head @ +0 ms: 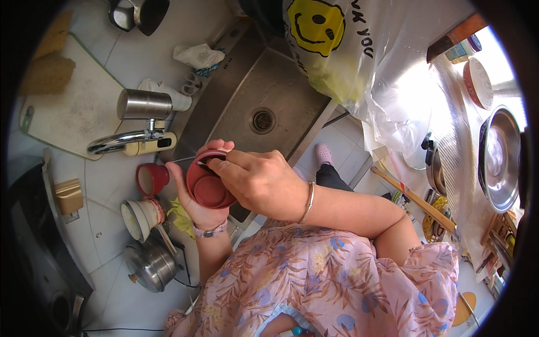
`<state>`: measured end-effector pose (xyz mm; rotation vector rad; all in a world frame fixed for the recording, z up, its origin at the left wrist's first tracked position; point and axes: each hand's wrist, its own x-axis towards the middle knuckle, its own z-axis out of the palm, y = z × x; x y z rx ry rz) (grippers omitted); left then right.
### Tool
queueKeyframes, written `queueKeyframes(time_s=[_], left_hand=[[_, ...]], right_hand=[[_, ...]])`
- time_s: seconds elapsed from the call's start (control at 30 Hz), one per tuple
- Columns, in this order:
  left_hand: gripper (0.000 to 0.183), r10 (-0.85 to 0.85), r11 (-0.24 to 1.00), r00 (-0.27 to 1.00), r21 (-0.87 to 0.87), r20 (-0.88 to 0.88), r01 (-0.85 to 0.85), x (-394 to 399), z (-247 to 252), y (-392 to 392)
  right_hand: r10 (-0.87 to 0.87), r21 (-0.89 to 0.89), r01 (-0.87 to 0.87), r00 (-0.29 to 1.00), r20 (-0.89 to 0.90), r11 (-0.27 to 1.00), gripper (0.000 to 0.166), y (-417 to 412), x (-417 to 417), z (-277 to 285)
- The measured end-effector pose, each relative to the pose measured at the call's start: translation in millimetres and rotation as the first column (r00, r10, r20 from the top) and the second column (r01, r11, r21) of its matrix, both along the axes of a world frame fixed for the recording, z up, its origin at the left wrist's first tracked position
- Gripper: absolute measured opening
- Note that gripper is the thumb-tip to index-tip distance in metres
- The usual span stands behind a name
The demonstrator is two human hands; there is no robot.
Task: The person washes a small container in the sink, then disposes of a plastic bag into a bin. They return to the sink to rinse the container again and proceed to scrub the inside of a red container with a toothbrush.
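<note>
My left hand [206, 217] cups a round red bowl [209, 190] from below and behind, its thumb along the left side. The bowl is tilted so its inside faces up towards me. Over the rim, my right hand [257, 175] reaches in with bunched fingers. A small pale spot shows by those fingertips; whether it is a nail or something held is unclear. Left of the bowl is a smaller red cup [153, 179] with a pale inside. Beyond my hands lies the stainless steel sink [236, 113] with its drain [262, 121].
A chrome faucet [122, 141] and steel filter [143, 104] stand left of the sink. White bowls [137, 221], a yellow-green leaf [182, 219] and a lidded steel pot [153, 265] lie nearer. A plastic bag [337, 76] hangs over the sink's right side. A cutting board [76, 101] rests far left.
</note>
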<state>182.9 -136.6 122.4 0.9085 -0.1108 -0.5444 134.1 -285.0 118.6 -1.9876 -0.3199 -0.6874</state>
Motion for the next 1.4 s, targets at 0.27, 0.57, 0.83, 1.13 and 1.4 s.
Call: queueKeyframes(time_s=[0.27, 0.57, 0.83, 1.13, 1.4], left_hand=[[0.090, 0.044, 0.999, 0.996, -0.026, -0.074, -0.046, 1, -2, 15], [0.101, 0.044, 0.974, 0.988, 0.213, 0.150, -0.076, -1, 6, 11], [0.107, 0.073, 0.952, 0.918, 0.248, 0.389, -0.181, -3, 8, 11], [0.107, 0.087, 0.899, 0.804, 0.301, 0.588, -0.317, -8, 9, 13], [0.113, 0.038, 0.896, 0.753, 0.311, 0.656, -0.316, -13, 4, 21]], right_hand=[[0.155, -0.175, -0.164, 0.986, -0.061, 0.971, 0.035, -17, -12, 11], [0.161, -0.357, -0.183, 0.983, -0.091, 0.916, 0.028, -27, -27, 16], [0.003, -0.073, -0.010, 0.996, -0.090, 0.997, 0.020, -32, -32, 10], [0.021, 0.193, 0.013, 0.985, -0.173, 0.981, 0.007, -25, -33, -4], [0.110, 0.345, -0.001, 0.949, -0.296, 0.939, 0.010, -16, -34, -11]])
